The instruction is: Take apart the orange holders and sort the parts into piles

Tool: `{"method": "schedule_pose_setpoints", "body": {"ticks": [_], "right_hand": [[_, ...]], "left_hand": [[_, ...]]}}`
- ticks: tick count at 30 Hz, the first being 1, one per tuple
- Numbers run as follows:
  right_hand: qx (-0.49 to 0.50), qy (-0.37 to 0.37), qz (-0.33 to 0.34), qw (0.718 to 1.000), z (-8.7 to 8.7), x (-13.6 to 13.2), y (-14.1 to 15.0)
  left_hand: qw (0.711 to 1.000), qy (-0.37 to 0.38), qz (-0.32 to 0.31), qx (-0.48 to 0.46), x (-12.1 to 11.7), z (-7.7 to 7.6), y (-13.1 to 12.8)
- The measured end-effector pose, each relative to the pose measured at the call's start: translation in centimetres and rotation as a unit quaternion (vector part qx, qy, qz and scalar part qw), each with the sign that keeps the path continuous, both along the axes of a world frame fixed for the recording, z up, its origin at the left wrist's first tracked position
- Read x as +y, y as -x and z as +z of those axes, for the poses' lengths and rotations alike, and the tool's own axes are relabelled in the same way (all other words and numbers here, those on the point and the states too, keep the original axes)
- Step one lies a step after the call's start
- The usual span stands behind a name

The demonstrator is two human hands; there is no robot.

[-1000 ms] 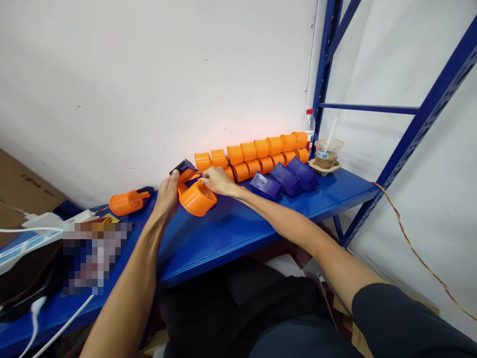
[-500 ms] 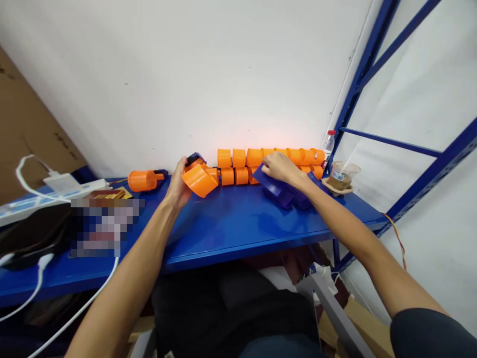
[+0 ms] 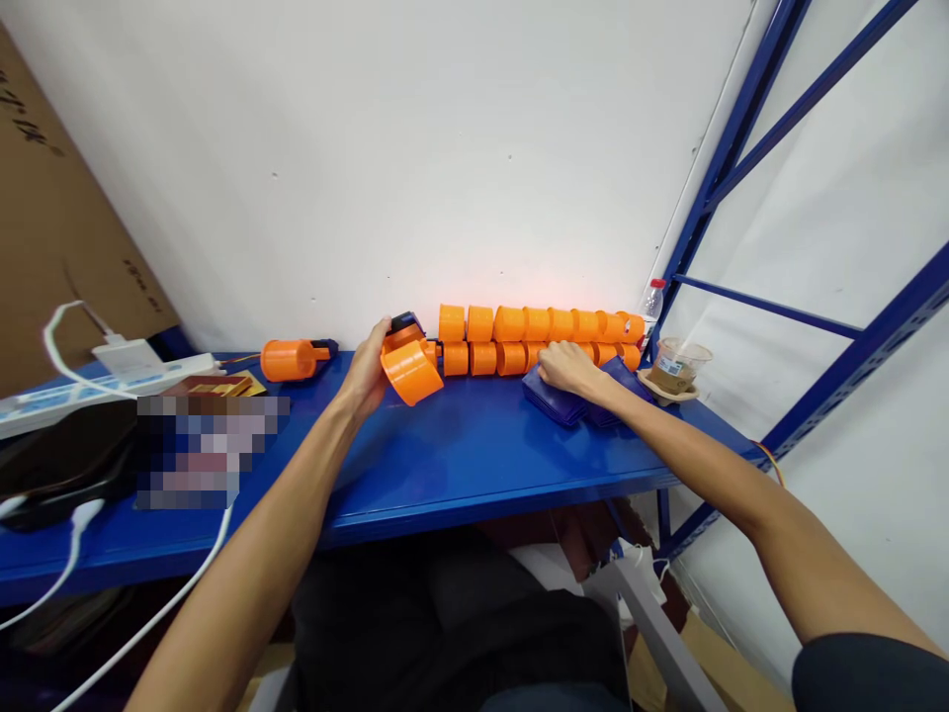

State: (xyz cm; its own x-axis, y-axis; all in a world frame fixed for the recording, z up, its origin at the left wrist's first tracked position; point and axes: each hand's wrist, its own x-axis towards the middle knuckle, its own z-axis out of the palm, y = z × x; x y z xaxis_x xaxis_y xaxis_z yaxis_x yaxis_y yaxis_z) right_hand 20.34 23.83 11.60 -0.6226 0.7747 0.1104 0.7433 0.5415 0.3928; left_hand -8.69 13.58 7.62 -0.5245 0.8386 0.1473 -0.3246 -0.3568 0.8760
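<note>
My left hand (image 3: 367, 372) is closed on an orange cup-shaped plastic part (image 3: 413, 374) with a dark blue end, held tilted just above the tabletop. The orange part's round wall faces me. At the right, my right hand (image 3: 567, 366) rests with curled fingers on a stack of dark blue flat sheets (image 3: 553, 400); its fingertips are partly hidden there. Behind both hands runs a row of orange cups (image 3: 509, 323), stacked two high against the wall. Another orange cup with a dark handle (image 3: 288, 361) lies on its side to the left.
The blue table (image 3: 445, 450) meets a white wall. A power strip (image 3: 167, 376), a black device (image 3: 70, 455) and white cables lie at the left. A capped bottle (image 3: 652, 305) and a plastic drink cup (image 3: 676, 366) stand at the right, near a blue shelf frame (image 3: 731, 168).
My right hand has come down onto the stack with the blue sheet that it held raised. The left hand still holds the orange part. The view has shifted slightly.
</note>
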Motion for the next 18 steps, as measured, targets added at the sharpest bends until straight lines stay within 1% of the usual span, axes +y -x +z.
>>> {"method": "schedule_pose_setpoints", "body": {"ticks": [2,4,7,8,9,10,12,14,15,16,18], "right_hand": [[0.005,0.001,-0.008,1.0,-0.1,-0.2,-0.2],[0.012,-0.004,-0.013,1.0,0.3,-0.5,-0.3],[0.049,-0.032,-0.022,0.998,1.4,-1.6,0.0],[0.071,-0.044,-0.016,0.996,1.9,-2.3,0.3],[0.095,-0.054,0.005,0.994,2.3,-3.1,0.8],[0.116,-0.062,0.042,0.99,2.6,-4.1,1.4],[0.135,-0.072,0.162,0.975,2.7,-6.2,3.0],[0.117,-0.083,0.295,0.945,2.2,-8.1,5.0],[0.102,-0.091,0.347,0.928,1.9,-8.8,6.1],[0.087,-0.099,0.383,0.914,1.6,-9.3,7.3],[0.059,-0.108,0.418,0.9,1.3,-9.7,9.7]], "left_hand": [[1.0,-0.002,0.004,0.007,0.1,-0.1,0.0],[1.0,-0.003,0.006,0.005,0.1,-0.1,-0.1],[1.0,0.002,-0.004,0.011,0.1,-0.1,-0.2],[1.0,0.005,-0.005,0.021,0.2,-0.1,-0.2],[0.999,0.008,-0.001,0.034,0.2,-0.2,-0.1],[0.999,0.011,0.007,0.05,0.3,-0.3,0.0],[0.996,0.02,0.031,0.081,0.4,-0.5,0.2],[0.993,0.035,0.046,0.101,0.5,-0.7,0.4],[0.992,0.041,0.047,0.105,0.5,-0.8,0.5],[0.992,0.043,0.044,0.106,0.5,-0.8,0.5],[0.993,0.032,0.03,0.106,0.4,-0.7,0.6]]}}
